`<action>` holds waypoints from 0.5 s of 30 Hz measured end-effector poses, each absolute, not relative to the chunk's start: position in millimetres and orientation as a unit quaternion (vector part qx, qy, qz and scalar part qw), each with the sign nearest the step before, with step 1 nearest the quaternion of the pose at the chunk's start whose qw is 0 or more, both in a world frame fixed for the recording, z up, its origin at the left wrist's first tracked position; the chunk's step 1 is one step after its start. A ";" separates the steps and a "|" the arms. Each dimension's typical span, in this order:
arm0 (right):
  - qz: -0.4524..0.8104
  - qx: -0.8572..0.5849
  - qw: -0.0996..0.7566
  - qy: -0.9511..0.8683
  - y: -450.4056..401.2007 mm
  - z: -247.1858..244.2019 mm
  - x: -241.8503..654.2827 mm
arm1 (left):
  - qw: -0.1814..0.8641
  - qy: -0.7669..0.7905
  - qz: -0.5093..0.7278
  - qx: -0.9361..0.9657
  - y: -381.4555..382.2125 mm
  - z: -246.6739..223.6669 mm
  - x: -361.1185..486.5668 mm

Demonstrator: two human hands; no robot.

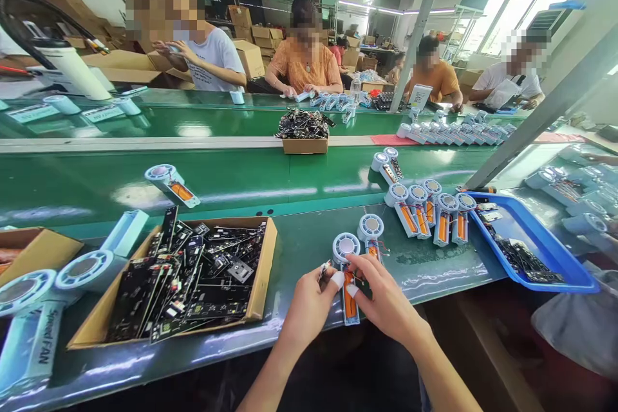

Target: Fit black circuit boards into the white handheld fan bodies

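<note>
A light blue handheld fan body (pixel 346 246) lies at the table's front edge, its round head away from me and an orange part in its open handle. My left hand (pixel 311 301) is at its left side, thumb and fingers pinched on a small dark piece too small to name. My right hand (pixel 385 299) is on the fan's right side, fingers curled around the handle just below the head. Both hands have white coverings on some fingertips. Just behind, a second fan body (pixel 371 226) with thin red wires lies partly hidden by my right hand.
Left of my hands stands a cardboard box (pixel 269 264) of black circuit boards. Several fan bodies (pixel 417 194) lie right, beside a blue tray (pixel 574 275). A green conveyor (pixel 251 174) runs behind, with a small box (pixel 305 145) beyond. Several people sit opposite. A slanted metal post crosses the right.
</note>
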State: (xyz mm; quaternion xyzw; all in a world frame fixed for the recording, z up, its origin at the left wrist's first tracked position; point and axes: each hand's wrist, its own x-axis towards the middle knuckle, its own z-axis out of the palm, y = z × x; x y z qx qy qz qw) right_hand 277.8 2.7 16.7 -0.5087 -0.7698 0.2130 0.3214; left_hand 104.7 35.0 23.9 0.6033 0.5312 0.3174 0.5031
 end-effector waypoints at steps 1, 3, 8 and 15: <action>0.235 -0.512 0.320 -0.762 3.5 18.4 279.5 | 0.501 0.535 0.315 0.602 34.9 24.6 102.7; 0.276 -0.505 0.322 -0.752 6.1 22.5 282.5 | 0.509 0.531 0.313 0.601 33.4 25.4 101.1; 0.324 -0.487 0.350 -0.732 11.2 29.8 284.2 | 0.530 0.525 0.316 0.586 29.7 25.1 109.6; 0.325 -0.525 0.364 -0.698 12.1 30.2 279.1 | 0.515 0.528 0.325 0.591 30.4 24.8 113.9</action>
